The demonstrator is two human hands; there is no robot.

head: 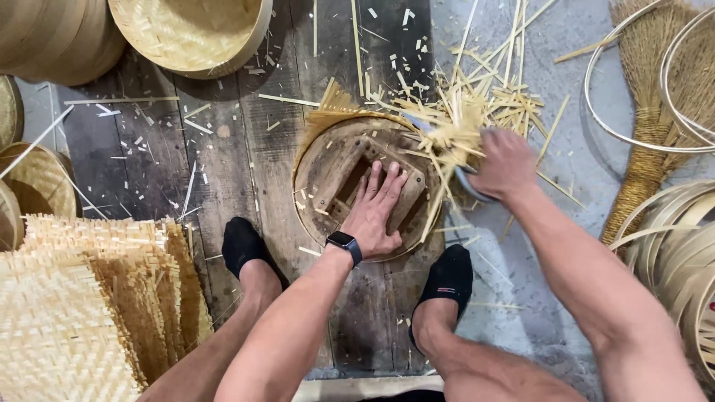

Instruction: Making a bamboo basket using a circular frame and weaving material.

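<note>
1. Far left: woven mats [67, 313] lay stacked by your left leg, with finished baskets [195, 33] at the top edge. None of it was near your hands.
2. Your left hand [375, 216] lay open, palm down and fingers spread, pressing on the wooden mould [339, 167]. A watch [345, 244] sat on that wrist.
3. The mould sat on the dark planks [238, 149] between your socked feet [246, 246], under the left hand and just left of the right.
4. A woven piece was trapped under the mould; its strip ends [454, 123] fanned out past the upper right rim.
5. Your right hand [506, 165] was closed around a tool [471, 186] at the mould's right rim, touching the strips. The tool was mostly hidden and blurred, so you couldn't tell its kind from here.
6. Risk, as a judgement: your left fingertips pointed at the cutting side, so a slip of the tool could have reached them.
7. Risk: easing the left-hand pressure could have let the mould shift and left an uneven edge.
8. Risk: loose offcuts [402, 67] around your feet could have poked through the socks.
9. Far right: a broom [644, 112] and bent hoops [674, 246] lay well apart from the work.
</note>
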